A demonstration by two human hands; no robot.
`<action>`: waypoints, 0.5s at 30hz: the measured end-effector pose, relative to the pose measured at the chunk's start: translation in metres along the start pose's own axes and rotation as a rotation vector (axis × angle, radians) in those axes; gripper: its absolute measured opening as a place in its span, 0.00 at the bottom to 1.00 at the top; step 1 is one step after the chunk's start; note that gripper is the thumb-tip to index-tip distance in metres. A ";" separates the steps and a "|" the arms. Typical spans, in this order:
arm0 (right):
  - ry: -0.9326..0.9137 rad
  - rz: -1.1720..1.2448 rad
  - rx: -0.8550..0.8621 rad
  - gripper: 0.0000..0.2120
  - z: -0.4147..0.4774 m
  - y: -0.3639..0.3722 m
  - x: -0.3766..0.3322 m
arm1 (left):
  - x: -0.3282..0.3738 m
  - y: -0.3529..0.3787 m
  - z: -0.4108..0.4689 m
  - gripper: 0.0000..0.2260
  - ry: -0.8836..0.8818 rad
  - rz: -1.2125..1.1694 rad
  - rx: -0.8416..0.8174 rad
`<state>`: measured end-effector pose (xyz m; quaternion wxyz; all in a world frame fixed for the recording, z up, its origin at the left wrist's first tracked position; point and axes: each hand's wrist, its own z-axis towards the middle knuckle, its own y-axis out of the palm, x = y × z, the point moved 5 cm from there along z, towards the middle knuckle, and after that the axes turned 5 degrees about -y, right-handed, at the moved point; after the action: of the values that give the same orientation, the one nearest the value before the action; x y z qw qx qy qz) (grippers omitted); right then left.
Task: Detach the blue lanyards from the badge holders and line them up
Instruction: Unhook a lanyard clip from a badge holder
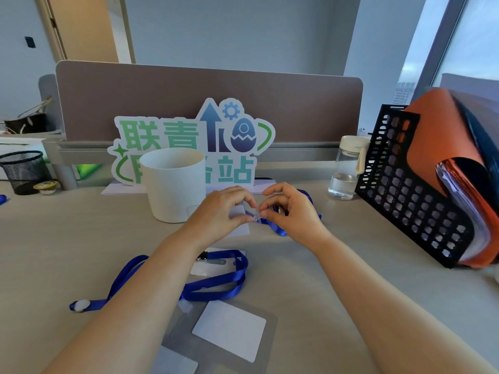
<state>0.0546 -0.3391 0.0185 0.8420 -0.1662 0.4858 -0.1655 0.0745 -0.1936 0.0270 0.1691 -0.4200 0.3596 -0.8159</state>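
Beside the cup (175,184), left fingers (249,203) pinch the badge holder (239,211), right fingers (267,204) pinch the lanyard (279,231) at its clip; I'd squeeze, not yank.

Table (67,238): light wood-grain top.

Rear zone, left to right:
- mesh basket (23,171)
- white cup (172,184), in front of a sign (189,139) on a white base
- water bottle (347,168)
- black perforated file rack (413,190)

Near zone: a looped blue lanyard (125,276) lies across one badge holder (208,268). A second badge holder (229,330), holding a white card, lies nearer.
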 end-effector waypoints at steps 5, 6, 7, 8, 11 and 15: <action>-0.008 0.019 0.003 0.19 0.000 0.000 -0.002 | -0.004 -0.001 0.001 0.09 -0.034 -0.008 0.037; -0.005 0.029 -0.002 0.19 0.001 0.000 -0.001 | -0.004 -0.001 0.001 0.09 -0.032 -0.008 0.038; -0.002 0.037 -0.010 0.19 0.001 0.000 -0.001 | -0.004 -0.001 0.001 0.08 -0.026 -0.006 0.036; 0.000 0.040 -0.023 0.19 0.001 0.000 -0.002 | -0.003 -0.002 0.001 0.08 -0.021 -0.003 0.034; -0.003 0.068 -0.064 0.18 0.000 0.000 -0.003 | -0.003 -0.004 0.000 0.07 -0.031 -0.001 0.045; -0.019 0.038 -0.069 0.18 0.000 0.000 -0.005 | -0.003 -0.007 -0.001 0.10 -0.052 0.020 0.083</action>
<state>0.0522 -0.3364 0.0223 0.8433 -0.1874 0.4863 -0.1313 0.0758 -0.1869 0.0299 0.2039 -0.4300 0.3252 -0.8172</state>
